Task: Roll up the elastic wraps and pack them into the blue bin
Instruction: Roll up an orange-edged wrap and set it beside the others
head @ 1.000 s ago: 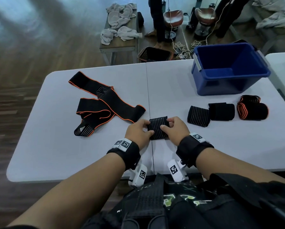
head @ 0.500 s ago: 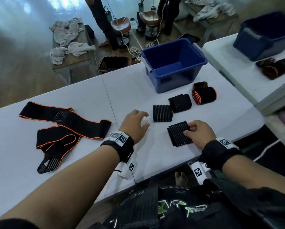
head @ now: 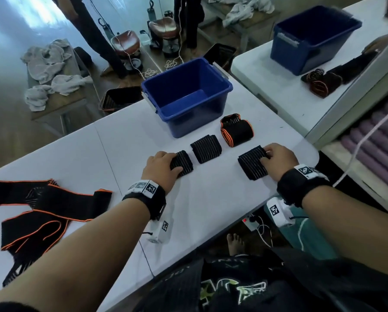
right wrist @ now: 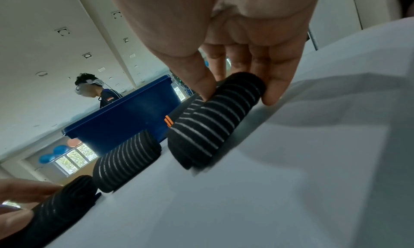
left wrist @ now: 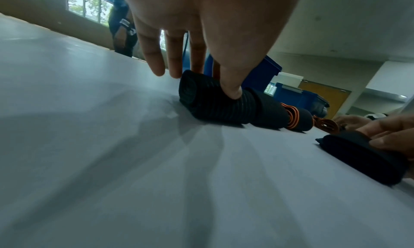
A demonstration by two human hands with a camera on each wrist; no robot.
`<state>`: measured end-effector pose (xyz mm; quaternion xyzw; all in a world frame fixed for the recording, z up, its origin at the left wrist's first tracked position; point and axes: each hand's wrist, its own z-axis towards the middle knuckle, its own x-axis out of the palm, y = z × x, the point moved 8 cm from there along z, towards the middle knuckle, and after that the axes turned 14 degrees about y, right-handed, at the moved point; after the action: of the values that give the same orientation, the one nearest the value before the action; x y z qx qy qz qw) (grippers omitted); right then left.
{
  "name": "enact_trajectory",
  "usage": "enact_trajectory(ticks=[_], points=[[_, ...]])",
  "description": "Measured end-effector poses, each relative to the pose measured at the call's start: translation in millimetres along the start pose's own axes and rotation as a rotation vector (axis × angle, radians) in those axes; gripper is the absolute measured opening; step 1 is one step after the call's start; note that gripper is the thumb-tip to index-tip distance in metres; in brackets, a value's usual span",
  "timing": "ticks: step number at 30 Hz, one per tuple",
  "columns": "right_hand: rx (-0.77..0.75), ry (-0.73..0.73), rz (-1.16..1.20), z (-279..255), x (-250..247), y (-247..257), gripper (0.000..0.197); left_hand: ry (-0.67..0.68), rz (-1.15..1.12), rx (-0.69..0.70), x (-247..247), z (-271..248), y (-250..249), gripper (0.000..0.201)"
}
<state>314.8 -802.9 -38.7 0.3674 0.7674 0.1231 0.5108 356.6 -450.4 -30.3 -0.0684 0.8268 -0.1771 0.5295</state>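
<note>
Two plain black rolled wraps lie under my hands on the white table (head: 211, 199). My left hand (head: 175, 163) grips the left rolled wrap (head: 185, 164), thumb on its near side (left wrist: 230, 90) and fingers over the far side. Near the table's right edge, my right hand (head: 266, 156) pinches the end of another rolled wrap (head: 251, 165) between thumb and fingers (right wrist: 206, 92). A third black roll (head: 206, 148) and an orange-edged roll (head: 236, 129) lie between them, in front of the blue bin (head: 222, 85), which holds nothing.
Unrolled black wraps with orange edging (head: 42, 206) lie spread on the table's left part. A second table (head: 278, 86) to the right carries another blue bin (head: 312, 41) and more rolls. Beyond the table stand a bench with towels (head: 51, 73) and stools.
My right hand has carried the freshly rolled wrap to the right across the table. My left hand let go of it, reached forward and took hold of the leftmost roll in the row.
</note>
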Motion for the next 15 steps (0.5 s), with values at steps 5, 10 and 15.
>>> enact_trajectory(ticks=[5, 10, 15], points=[[-0.004, 0.039, -0.071, 8.7, -4.2, 1.2, 0.03, -0.012, -0.05, -0.018, -1.8, -0.9, 4.3, 0.045], [0.001, 0.03, -0.109, 9.4, -10.1, 3.3, 0.03, -0.031, -0.107, -0.037, -3.4, -7.2, 10.7, 0.045], [-0.117, -0.072, -0.092, -6.4, -15.4, 38.8, 0.029, -0.147, -0.178, -0.122, -23.4, -35.2, 54.0, 0.032]])
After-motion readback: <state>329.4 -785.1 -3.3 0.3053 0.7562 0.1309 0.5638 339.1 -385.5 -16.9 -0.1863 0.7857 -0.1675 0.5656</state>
